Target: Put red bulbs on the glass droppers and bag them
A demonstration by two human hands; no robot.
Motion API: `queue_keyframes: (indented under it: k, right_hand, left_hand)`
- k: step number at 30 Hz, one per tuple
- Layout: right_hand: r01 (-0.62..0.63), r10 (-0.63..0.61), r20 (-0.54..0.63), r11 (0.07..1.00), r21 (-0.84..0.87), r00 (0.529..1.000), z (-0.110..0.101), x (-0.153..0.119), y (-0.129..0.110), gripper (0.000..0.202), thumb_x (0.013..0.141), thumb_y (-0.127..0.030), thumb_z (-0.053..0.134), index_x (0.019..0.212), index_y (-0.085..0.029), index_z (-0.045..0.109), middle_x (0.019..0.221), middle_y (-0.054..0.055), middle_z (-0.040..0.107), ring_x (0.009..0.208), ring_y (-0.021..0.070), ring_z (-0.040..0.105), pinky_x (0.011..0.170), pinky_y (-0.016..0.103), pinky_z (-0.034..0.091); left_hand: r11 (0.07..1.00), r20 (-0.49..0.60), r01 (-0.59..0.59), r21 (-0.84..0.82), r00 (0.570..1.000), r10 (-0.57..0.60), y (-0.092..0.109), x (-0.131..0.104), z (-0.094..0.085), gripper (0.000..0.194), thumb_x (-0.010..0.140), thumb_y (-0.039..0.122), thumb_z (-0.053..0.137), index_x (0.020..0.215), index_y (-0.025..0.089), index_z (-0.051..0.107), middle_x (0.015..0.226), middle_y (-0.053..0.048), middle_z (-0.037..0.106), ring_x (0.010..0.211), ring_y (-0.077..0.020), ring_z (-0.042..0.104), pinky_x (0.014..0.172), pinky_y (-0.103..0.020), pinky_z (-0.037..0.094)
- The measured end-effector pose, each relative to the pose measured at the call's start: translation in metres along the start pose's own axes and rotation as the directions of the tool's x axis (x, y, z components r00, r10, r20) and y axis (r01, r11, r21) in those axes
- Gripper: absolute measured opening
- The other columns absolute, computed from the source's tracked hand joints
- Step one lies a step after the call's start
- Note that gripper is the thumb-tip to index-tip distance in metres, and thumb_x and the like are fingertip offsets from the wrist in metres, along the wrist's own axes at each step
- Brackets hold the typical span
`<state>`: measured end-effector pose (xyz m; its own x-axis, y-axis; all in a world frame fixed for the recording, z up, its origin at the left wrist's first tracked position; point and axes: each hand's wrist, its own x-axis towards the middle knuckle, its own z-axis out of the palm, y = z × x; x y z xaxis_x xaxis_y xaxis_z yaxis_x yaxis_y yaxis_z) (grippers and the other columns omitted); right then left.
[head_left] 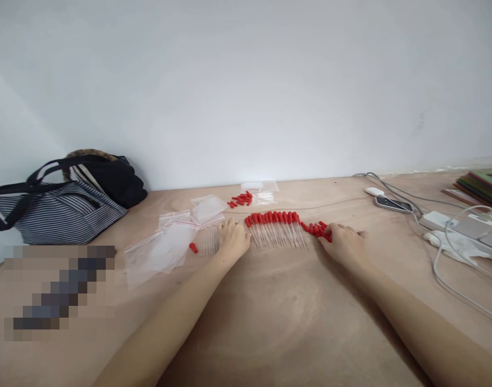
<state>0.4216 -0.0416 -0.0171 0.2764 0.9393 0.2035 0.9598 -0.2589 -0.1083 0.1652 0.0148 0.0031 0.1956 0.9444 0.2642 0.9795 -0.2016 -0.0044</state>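
A row of glass droppers with red bulbs (276,228) lies side by side at the middle of the table, bulbs toward the wall. Just left of the row, my left hand (233,239) rests over clear glass tubes (207,239); what its fingers hold, if anything, is hidden. My right hand (344,242) is closed at the right end of a small pile of loose red bulbs (315,228), its fingertips against them. One red bulb (193,248) lies alone left of the tubes.
Clear zip bags (165,247) lie at the left. Behind the row are more red bulbs (241,200) and tubes (264,197). A striped bag (72,212) stands far left; a power strip (463,228), cables and a dark device (393,204) are right.
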Motion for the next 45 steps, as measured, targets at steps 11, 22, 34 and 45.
queue_keyframes:
  k: [11, 22, 34, 45]
  right_hand:
    - [-0.026, 0.029, 0.064, 0.998, -0.056, 0.998, -0.004, 0.001, -0.005, 0.024, 0.079, -0.033, 0.044, 0.078, -0.016, 0.060, 0.088, 0.011, 0.063, 0.091, 0.0280, 0.054, 0.076, 0.042, 0.029]
    - [-0.007, 0.002, -0.178, 1.000, -0.025, 0.984, -0.009, -0.005, -0.003, 0.022, 0.075, -0.030, 0.045, 0.074, -0.014, 0.060, 0.087, 0.013, 0.061, 0.088, 0.0283, 0.051, 0.072, 0.040, 0.028]
    - [0.561, -0.540, -0.229, 0.598, 0.572, 0.810, 0.008, -0.050, -0.073, 0.017, 0.079, -0.024, 0.053, 0.091, -0.028, 0.065, 0.084, 0.002, 0.065, 0.080, 0.0183, 0.054, 0.076, 0.037, 0.033]
    - [0.592, -0.623, -0.180, 0.555, 0.584, 0.761, 0.011, -0.047, -0.080, 0.012, 0.080, -0.035, 0.056, 0.087, -0.031, 0.065, 0.090, -0.001, 0.067, 0.084, 0.0174, 0.053, 0.079, 0.038, 0.026]
  left_hand:
    - [0.989, 0.148, 0.138, 0.054, 0.978, -0.144, 0.019, 0.023, -0.003, 0.024, 0.071, 0.016, 0.051, 0.088, 0.006, 0.066, 0.098, -0.023, 0.061, 0.099, -0.0341, 0.052, 0.078, -0.040, 0.037]
    - [0.962, 0.301, 0.009, -0.272, 0.950, 0.077, -0.017, -0.019, -0.039, 0.025, 0.084, 0.024, 0.036, 0.071, 0.018, 0.056, 0.068, -0.002, 0.061, 0.063, -0.0165, 0.057, 0.056, -0.025, 0.041]
    - [0.761, -0.237, -0.512, -0.398, 0.859, 0.454, -0.042, -0.073, 0.000, 0.024, 0.087, 0.016, 0.033, 0.092, 0.022, 0.056, 0.082, -0.001, 0.065, 0.077, -0.0139, 0.058, 0.081, -0.033, 0.028]
    - [0.783, -0.311, -0.517, -0.345, 0.851, 0.424, -0.043, -0.076, 0.007, 0.025, 0.088, 0.015, 0.035, 0.087, 0.022, 0.059, 0.080, 0.001, 0.065, 0.073, -0.0119, 0.059, 0.083, -0.033, 0.025]
